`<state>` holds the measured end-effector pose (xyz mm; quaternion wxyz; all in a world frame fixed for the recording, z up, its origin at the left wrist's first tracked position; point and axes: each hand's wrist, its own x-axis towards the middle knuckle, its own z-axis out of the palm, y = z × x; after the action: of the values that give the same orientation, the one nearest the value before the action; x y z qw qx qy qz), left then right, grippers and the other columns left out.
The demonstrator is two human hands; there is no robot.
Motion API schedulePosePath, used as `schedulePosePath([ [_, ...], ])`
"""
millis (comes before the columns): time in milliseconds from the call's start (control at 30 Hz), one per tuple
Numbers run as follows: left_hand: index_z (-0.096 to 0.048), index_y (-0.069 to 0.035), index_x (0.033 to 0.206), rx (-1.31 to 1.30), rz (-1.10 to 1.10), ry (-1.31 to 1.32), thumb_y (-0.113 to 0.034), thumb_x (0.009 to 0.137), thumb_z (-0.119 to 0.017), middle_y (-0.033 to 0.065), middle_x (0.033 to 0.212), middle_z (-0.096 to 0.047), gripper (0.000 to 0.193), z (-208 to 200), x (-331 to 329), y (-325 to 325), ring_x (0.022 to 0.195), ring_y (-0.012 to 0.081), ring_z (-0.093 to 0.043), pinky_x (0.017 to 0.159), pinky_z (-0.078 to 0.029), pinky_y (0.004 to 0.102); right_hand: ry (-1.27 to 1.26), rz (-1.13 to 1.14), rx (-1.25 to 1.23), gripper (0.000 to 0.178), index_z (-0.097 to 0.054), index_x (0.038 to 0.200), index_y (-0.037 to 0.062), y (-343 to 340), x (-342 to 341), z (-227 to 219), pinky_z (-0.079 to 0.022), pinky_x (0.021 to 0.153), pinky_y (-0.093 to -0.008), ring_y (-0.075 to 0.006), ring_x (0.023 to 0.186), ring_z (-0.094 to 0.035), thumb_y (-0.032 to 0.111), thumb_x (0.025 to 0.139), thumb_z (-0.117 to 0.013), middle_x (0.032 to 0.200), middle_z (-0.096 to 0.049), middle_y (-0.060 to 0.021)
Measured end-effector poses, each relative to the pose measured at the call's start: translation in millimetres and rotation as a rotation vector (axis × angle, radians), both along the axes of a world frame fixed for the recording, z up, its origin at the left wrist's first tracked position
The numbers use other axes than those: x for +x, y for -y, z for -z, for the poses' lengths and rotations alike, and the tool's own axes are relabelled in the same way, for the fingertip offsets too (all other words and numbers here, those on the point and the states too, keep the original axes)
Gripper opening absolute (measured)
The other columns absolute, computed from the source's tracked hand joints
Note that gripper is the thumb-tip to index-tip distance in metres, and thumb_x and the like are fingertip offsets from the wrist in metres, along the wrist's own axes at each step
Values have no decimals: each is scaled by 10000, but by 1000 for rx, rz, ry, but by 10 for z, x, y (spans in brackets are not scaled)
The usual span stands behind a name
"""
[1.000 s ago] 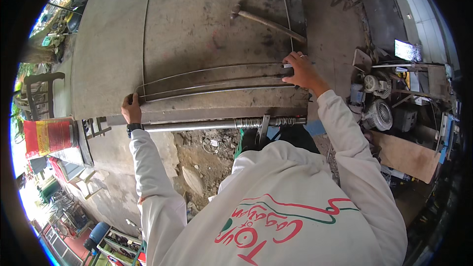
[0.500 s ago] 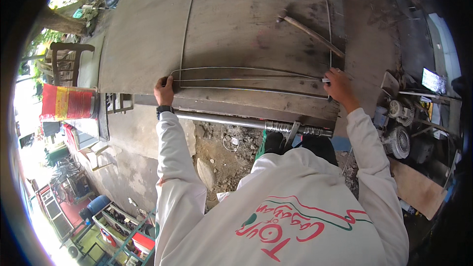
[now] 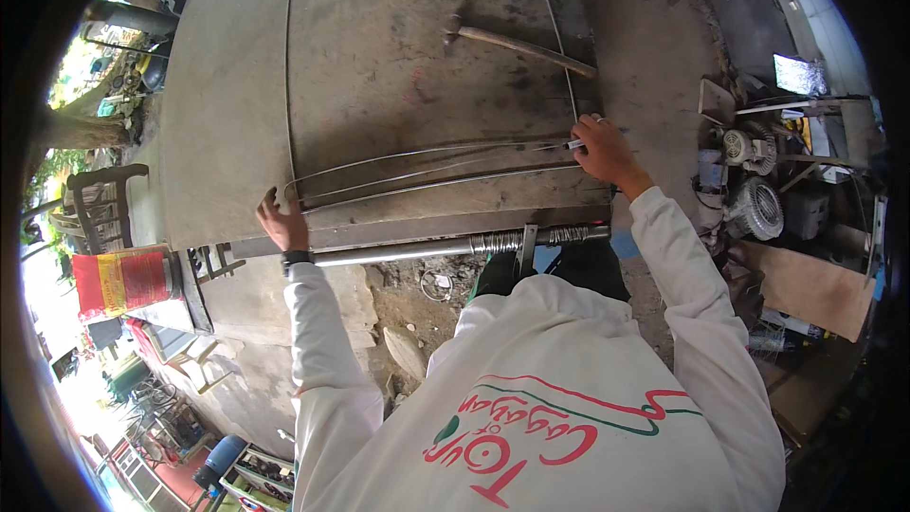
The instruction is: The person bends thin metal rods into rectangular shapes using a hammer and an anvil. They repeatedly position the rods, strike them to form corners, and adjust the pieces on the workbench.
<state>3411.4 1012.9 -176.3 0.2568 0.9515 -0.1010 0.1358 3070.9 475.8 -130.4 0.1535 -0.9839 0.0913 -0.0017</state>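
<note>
Above the near left corner of a bent metal rod frame, my left hand is closed, thumb and fingers at the left end of a thin curved wire. This wire bows across the near side of the frame towards my right hand. My right hand is closed at the frame's near right corner, and a short silvery tip sticks out between its fingers; its kind is hidden. The frame lies on a worn brown work table. A hammer with a wooden handle rests across the frame's right rod.
A shiny metal pipe wound with wire runs along the table's near edge. To the left stand a wooden chair and a red and yellow sack. Electric motors and a brown board are on the right.
The view has shifted, moving the table and hammer leftward in the picture. My left hand's grip looks looser at the wire end. My right hand stays at the frame's right corner.
</note>
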Motion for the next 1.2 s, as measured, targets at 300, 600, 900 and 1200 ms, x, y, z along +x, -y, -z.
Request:
schedulePosePath([
  [300,-540,-295,1495,166,751,-46,-512,947,-645,128,1655,-319,598,-132,-1055,1715,1529,354,-280,1260,-206,519,10,169,165,298,-698,1108,61,1,-124,122,-485,956,-495,-389,1115,-601,124,824,-767,1131,-648,-147],
  [600,-527,-294,1508,194,751,-64,-537,948,-631,135,1665,-305,619,-175,-1037,1675,1533,366,-276,1267,-186,518,194,227,150,383,-691,1173,93,-231,-236,-75,-510,927,-471,-358,1066,-631,142,809,-801,1147,-644,-137],
  [900,-538,-254,1503,244,769,-57,-436,925,-697,129,1648,-349,627,-195,-1076,1748,1516,369,-311,1231,-251,542,440,1079,296,229,-712,1056,24,-155,-1418,338,-516,797,-387,-302,899,-663,194,904,-692,994,-690,-142],
  [1200,-564,-240,1480,223,792,-35,-413,922,-701,141,1627,-382,600,-175,-1094,1806,1504,375,-335,1236,-246,533,-251,1493,1003,313,-684,991,-19,-1287,-4426,2138,-513,577,-420,-225,660,-662,289,941,-680,805,-708,-154],
])
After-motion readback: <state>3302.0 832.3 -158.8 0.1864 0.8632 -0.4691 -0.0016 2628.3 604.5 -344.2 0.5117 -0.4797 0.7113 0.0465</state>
